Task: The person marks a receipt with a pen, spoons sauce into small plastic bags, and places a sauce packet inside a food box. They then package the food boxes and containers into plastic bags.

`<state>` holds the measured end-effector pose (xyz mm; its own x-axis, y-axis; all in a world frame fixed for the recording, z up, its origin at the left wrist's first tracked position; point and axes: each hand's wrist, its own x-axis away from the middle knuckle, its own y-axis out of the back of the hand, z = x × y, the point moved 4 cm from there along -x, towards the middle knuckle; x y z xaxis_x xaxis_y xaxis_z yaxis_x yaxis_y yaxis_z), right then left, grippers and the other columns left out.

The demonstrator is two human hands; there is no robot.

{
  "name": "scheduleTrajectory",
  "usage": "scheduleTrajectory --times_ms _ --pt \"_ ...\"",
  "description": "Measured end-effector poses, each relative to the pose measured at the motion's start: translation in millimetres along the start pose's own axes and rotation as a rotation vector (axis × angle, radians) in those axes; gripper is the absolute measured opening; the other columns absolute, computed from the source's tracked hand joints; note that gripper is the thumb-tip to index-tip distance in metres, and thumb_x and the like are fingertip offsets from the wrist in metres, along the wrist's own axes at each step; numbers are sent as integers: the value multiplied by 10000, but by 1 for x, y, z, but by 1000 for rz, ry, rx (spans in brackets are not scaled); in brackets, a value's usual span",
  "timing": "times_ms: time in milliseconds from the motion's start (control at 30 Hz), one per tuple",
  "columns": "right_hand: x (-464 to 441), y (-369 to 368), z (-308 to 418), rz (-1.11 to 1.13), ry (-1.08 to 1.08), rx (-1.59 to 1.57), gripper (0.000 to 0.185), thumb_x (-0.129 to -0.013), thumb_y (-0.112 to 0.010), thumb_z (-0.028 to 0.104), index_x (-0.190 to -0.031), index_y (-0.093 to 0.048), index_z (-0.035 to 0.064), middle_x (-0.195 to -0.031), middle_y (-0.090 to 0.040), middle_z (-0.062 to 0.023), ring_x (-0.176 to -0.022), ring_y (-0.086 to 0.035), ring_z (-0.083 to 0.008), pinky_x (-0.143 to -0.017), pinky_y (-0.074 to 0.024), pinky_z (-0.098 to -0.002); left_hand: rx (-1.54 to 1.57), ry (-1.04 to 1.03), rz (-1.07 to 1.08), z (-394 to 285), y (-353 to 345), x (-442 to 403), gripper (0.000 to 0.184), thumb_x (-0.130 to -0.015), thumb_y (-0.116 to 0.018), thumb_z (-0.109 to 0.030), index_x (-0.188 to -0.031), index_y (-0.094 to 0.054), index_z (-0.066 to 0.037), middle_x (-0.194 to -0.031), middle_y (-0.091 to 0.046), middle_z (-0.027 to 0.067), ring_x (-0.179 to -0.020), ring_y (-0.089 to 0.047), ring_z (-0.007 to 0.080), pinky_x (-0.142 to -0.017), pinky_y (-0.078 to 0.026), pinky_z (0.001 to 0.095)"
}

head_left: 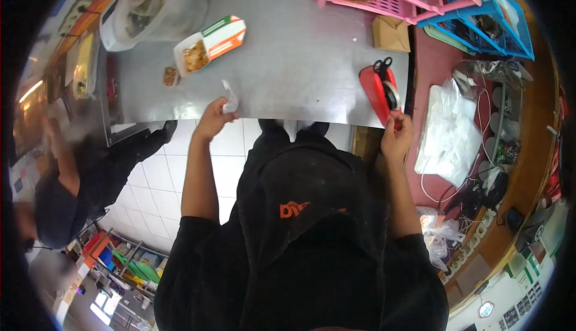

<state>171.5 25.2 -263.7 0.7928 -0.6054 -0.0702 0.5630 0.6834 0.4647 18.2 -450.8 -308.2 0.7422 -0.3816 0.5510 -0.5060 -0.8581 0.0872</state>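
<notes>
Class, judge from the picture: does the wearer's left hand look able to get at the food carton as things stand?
Probably yes: bare metal tabletop lies between the left hand and the food carton, though that hand holds a white slip.

A grey metal table (288,67) stands before you, with white floor tiles (225,172) below. A dark red surface (422,64) runs along your right; at lower left, a window (102,307) glows.

Pink rack (387,10): ahead of me, right
Blue basket (521,36): just beside it
White plastic bags (453,130): piled to my right
Translucent tub (189,10): ahead, left
Tiled floor (225,172): white, beneath me
</notes>
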Motion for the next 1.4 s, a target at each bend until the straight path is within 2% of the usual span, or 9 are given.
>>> scheduleTrajectory --times_ms 267,333,467,533,700,867,967,1133,1400 --pt "-106 -43 47 135 321 370 140 -798 -707 100 -891 -644 18 -855 -636 -148 -770 -631 -305 -674 -488 -368 178 28 -2 -50 -155 -85 257 -865 -696 -299 -883 -656 -47 -814 -669 29 -754 -617 138 -713 -469 319" --pt "-108 -51 41 124 232 346 158 -775 -742 95 -845 -633 4 -778 -625 -140 -680 -633 -269 -611 -488 -367 -224 327 -136 -54 -163 -97 417 -892 -624 -420 -766 -665 -25 -717 -659 77 -703 -622 171 -729 -462 321" --pt "-95 -40 37 28 424 326 191 -833 -702 27 -979 -579 12 -970 -615 -130 -807 -605 -214 -738 -512 -327 -1147 192 -181 -53 -167 -104 734 -872 -440 -692 -684 -673 -22 -638 -634 185 -689 -658 332 -773 -436 475" --pt "-69 -28 33 -205 576 315 290 -858 -674 26 -1092 -504 56 -1052 -592 -149 -882 -597 -269 -770 -531 -356 -1178 314 -87 -52 -163 -104 684 -843 -503 -683 -757 -670 -25 -801 -663 172 -807 -638 302 -819 -387 518" --pt "-26 -75 26 -138 434 -517 424 -910 -609 33 -1222 -348 154 -935 -579 -159 -678 -579 -230 -553 -506 -310 -1051 -628 -710 -21 -138 -103 555 -780 -651 -604 -1017 -639 -102 -1304 -453 165 -1070 -438 343 -850 -311 450" --pt "-15 -142 -7 246 264 -437 379 -841 -695 17 -988 -376 161 -879 -494 -111 -547 -434 -126 -442 -341 -260 -1178 -582 -358 -21 -128 -109 596 -715 -719 -607 -1140 -657 -194 -1397 -416 168 -1149 -412 322 -961 -246 447" --pt "-23 -156 -16 413 229 -487 381 -840 -695 16 -1037 -397 150 -934 -497 -137 -595 -504 -160 -482 -436 -268 -1212 -622 -135 -20 -111 -116 712 -690 -674 -666 -1236 -640 -210 -1478 -373 182 -1287 -378 316 -1020 -243 422" --pt "-32 -192 -2 714 185 -580 337 -948 -587 265 -1252 -554 123 -1134 -498 -150 -971 -611 -263 -824 -538 -372 -1255 -584 -147 -13 -107 -108 722 -684 -676 -673 -1237 -638 -210 -1477 -368 186 -1289 -374 322 -1020 -243 431" --pt "-22 -210 -18 484 213 -441 203 -839 -683 -3 -933 -528 89 -968 -531 -147 -722 -578 -225 -584 -542 -289 -1246 -562 -168 -8 -112 -104 739 -674 -678 -684 -1238 -636 -209 -1476 -361 193 -1291 -367 333 -1019 -242 445"
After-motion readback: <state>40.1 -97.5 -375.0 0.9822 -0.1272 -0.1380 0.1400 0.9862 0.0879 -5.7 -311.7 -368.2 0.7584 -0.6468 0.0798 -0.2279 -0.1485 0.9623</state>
